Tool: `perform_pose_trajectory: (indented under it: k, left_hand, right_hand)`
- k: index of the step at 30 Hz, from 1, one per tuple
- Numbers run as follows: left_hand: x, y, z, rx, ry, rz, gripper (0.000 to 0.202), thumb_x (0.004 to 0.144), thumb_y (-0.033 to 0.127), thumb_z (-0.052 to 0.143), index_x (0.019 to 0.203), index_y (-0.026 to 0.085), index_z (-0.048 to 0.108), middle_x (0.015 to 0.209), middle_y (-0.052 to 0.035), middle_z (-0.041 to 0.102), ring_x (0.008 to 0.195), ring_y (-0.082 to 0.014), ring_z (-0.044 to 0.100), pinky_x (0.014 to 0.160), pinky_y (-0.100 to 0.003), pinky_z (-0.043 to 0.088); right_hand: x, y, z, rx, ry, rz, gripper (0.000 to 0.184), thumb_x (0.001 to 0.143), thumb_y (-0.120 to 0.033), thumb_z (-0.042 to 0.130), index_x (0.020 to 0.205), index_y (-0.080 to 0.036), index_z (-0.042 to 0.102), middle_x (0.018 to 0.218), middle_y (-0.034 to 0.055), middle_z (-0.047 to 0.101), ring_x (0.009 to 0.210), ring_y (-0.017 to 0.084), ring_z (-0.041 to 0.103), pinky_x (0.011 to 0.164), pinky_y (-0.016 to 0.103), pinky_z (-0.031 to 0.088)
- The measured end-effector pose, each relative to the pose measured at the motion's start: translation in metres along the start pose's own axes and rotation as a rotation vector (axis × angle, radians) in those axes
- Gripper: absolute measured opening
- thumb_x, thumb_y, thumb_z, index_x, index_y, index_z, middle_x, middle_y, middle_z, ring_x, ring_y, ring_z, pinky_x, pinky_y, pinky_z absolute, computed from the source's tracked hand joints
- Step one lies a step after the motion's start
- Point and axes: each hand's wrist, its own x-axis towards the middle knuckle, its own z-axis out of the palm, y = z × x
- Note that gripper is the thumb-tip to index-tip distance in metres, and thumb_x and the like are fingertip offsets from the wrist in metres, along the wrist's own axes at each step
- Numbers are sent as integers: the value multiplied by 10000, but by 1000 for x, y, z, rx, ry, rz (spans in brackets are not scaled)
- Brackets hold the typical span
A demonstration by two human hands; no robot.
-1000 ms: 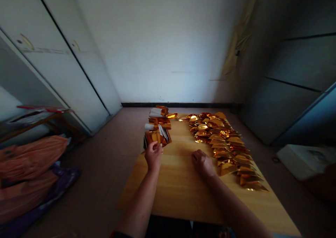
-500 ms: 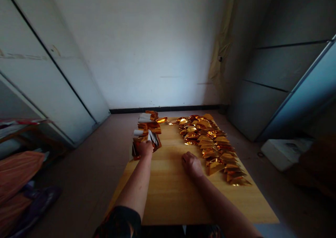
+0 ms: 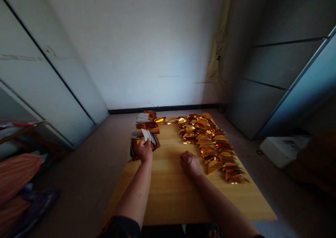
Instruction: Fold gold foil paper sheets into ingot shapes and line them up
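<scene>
Head camera feed on my screen looks down the length of a light wooden table (image 3: 168,196). Nearest to me are two bare forearms, the left one coming out of a dark patterned sleeve (image 3: 120,227) at the near edge. The right hand (image 3: 190,164) rests on the bare wood mid-table, fingers loosely curled and holding nothing, just beside the lower end of the foil row. The left hand (image 3: 144,150) sits near the table's left edge, its fingers pinching a white paper slip (image 3: 146,135) that sticks up above them (the exact grip is hard to read at this resolution). Just under that hand lies a dark-edged pile of orange-gold foil packets (image 3: 154,142).

Farther along the left edge is a flat stack of orange-gold foil sheets (image 3: 147,127), then a bundle of white paper (image 3: 143,117) at the far left corner, with a curled piece of shiny gold foil (image 3: 160,119) beside it. A long band of overlapping folded gold foil triangles (image 3: 210,140) runs down the right side from the far edge.

Past the table, a black skirting strip (image 3: 162,109) runs along a white wall (image 3: 141,56). White wardrobe doors (image 3: 52,73) and orange sacks (image 3: 15,175) stand to the left, and a white box (image 3: 280,150) sits on the floor to the right.
</scene>
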Motion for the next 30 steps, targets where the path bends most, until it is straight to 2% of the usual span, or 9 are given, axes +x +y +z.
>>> perform_pose_trajectory:
  k: [4,8,10,13,15,18,21,26,30]
  left_hand:
    - [-6,4,-8,38,94,178,187,698,352,519,591,203,485,572,17,524,590,-153,519,583,-261,418]
    - [-11,18,-21,-54,114,189,31,675,227,511,675,197,503,651,18,556,657,-141,552,634,-237,438]
    - [-14,31,-28,-125,96,173,104,701,219,506,794,193,543,746,2,601,700,-139,575,649,-232,448]
    - [-22,52,-36,-332,47,95,292,678,223,558,966,172,554,849,-29,630,694,-130,583,615,-223,446]
    - [-30,63,-39,-532,-17,-16,375,638,230,595,1005,174,545,805,3,618,573,-90,539,531,-202,408]
    - [-47,71,-40,-838,-217,-269,340,541,191,664,854,188,532,649,73,561,464,-46,477,470,-169,361]
    - [-67,71,-38,-1040,-382,-495,361,471,128,705,748,191,481,584,95,546,474,-43,509,483,-156,382]
    - [-100,63,-36,-1056,-542,-601,389,468,131,745,755,193,490,566,86,571,470,-69,548,452,-161,389]
    - [-110,54,-42,-955,-583,-567,345,520,221,762,767,173,525,601,53,596,488,-89,578,445,-175,403]
  right_hand:
    - [0,1,1,14,-8,2,178,872,-169,466,794,-193,625,821,23,598,735,113,536,648,204,332]
    - [-1,2,3,20,-1,4,199,885,-179,447,794,-193,623,824,28,599,731,117,535,650,204,336]
    - [-1,2,3,16,-3,2,205,888,-183,440,794,-194,622,829,31,602,742,121,540,659,203,343]
    - [0,2,4,3,-7,-2,200,884,-189,442,797,-193,621,834,34,608,755,126,551,668,202,357]
    - [1,3,4,3,-2,-11,199,878,-187,441,798,-192,624,840,38,617,754,132,557,671,209,369]
    - [0,1,0,78,-19,-37,205,863,-173,443,801,-188,637,835,45,638,746,141,572,679,220,394]
    - [-8,-11,-6,351,-78,-101,199,826,-157,463,839,-189,660,833,34,670,752,134,600,688,208,421]
    - [-24,-41,-10,826,-175,-202,249,733,-117,471,845,-199,678,839,4,684,765,137,614,714,221,458]
    - [-25,-43,-10,1048,-146,-21,244,712,-152,481,876,-197,656,857,7,679,815,164,609,751,266,471]
